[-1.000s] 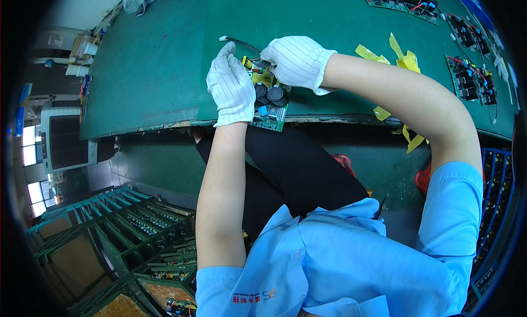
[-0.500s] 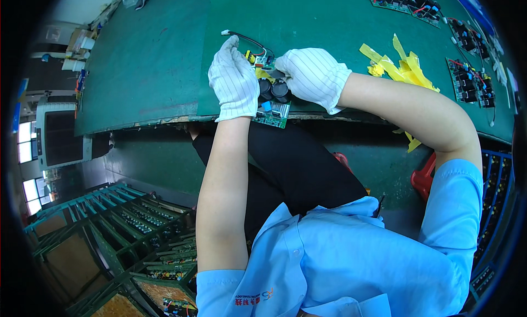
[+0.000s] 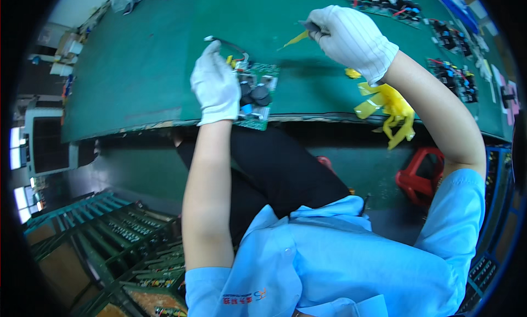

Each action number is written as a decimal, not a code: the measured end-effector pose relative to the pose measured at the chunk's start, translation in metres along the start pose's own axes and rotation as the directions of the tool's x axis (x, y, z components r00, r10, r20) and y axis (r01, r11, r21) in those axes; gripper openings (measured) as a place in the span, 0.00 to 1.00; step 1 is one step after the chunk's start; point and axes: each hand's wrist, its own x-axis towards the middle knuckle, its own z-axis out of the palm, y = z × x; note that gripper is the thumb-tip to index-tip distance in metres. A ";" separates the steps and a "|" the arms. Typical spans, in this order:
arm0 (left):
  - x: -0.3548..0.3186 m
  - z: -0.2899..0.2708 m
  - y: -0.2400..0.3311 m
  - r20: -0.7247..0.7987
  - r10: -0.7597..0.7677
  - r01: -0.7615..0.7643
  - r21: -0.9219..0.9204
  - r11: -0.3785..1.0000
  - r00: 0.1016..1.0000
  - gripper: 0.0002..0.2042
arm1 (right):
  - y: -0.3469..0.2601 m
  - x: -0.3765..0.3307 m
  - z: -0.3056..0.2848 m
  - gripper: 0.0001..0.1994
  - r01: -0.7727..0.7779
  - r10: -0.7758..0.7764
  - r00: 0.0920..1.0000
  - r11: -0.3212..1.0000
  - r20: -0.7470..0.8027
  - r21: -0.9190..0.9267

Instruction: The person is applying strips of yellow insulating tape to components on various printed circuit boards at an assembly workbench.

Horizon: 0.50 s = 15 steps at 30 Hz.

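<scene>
A green circuit board (image 3: 269,72) lies at the near edge of the bench, slightly overhanging it, with black cylindrical capacitors and a blue part on it. My left hand (image 3: 216,86), in a white striped glove, is closed on the board's left side; its fingertips are partly hidden. A black cable (image 3: 233,45) with a white plug runs from the board's far end. Raised to the right above the bench, my gloved right hand (image 3: 354,42) pinches a strip of yellow tape (image 3: 296,40) together with a small dark grey piece (image 3: 312,27) whose kind I cannot make out.
A tangle of yellow tape (image 3: 392,108) hangs over the bench's near edge below my right forearm, with a small yellow wad (image 3: 353,73) beside it. More circuit boards (image 3: 384,4) lie at the far right. A red stool (image 3: 420,177) stands below; racks of boards (image 3: 110,223) are at lower left.
My right hand has moved from the board up and to the right, carrying a yellow tape strip off it. The capacitors now show more fully. My left hand stays on the board.
</scene>
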 end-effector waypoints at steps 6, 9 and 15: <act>0.001 -0.003 0.001 0.025 -0.041 0.040 0.009 0.999 0.999 0.12 | 0.060 -0.048 -0.052 0.09 -0.112 0.104 0.994 0.963 -0.045 -0.244; -0.001 -0.002 -0.004 0.029 -0.054 0.054 0.011 0.998 0.998 0.12 | 0.069 -0.075 -0.063 0.08 -0.171 0.183 0.983 0.956 0.028 -0.237; -0.002 -0.001 -0.003 0.018 -0.052 0.052 0.020 0.998 0.998 0.12 | 0.061 -0.122 -0.066 0.09 -0.171 0.237 0.938 0.951 0.253 -0.257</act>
